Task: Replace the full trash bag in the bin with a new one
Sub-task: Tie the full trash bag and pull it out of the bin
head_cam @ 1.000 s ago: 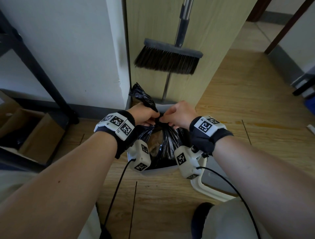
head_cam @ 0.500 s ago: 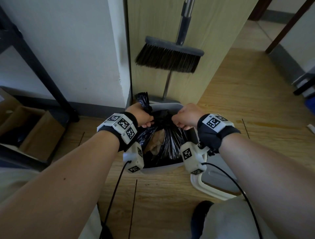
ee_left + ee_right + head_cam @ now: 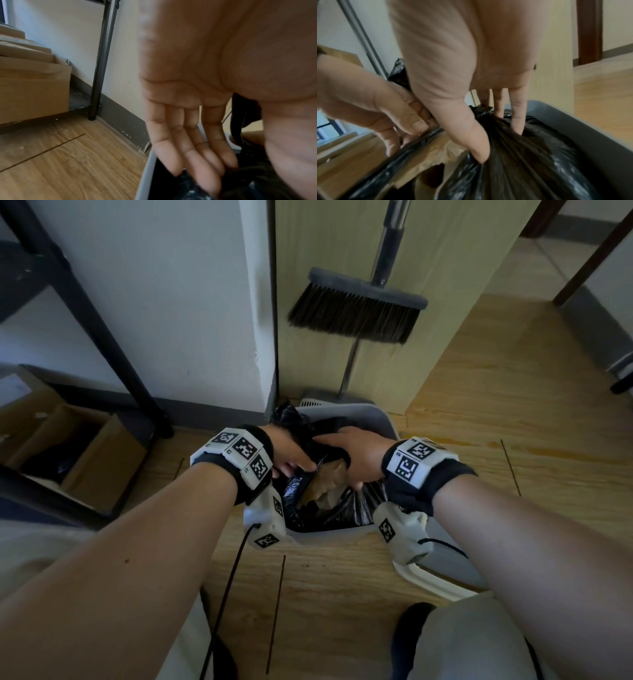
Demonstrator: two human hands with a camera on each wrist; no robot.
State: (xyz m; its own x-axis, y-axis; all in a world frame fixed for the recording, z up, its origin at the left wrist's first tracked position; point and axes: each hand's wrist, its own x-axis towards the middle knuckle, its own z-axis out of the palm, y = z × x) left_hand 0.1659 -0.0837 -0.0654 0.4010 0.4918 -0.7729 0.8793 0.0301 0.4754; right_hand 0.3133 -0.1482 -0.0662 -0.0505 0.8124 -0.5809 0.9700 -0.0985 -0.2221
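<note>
A grey bin stands on the wood floor against the wall corner. A black trash bag lines it, and brown paper shows through the bag's open mouth. My left hand is at the bag's left side, with a strip of black plastic pinched between thumb and fingers. My right hand grips a gathered bunch of the bag between thumb and fingers, just inside the bin wall. The two hands nearly touch above the paper.
A broom and its dustpan stand against the wood panel right behind the bin. A white lid lies on the floor to the right. An open cardboard box and a black shelf leg are at left.
The fists that held the bag's top tight together pulled apart, then dropped lower. Both hands now hold the plastic down at the bin's mouth, which is open on the paper.
</note>
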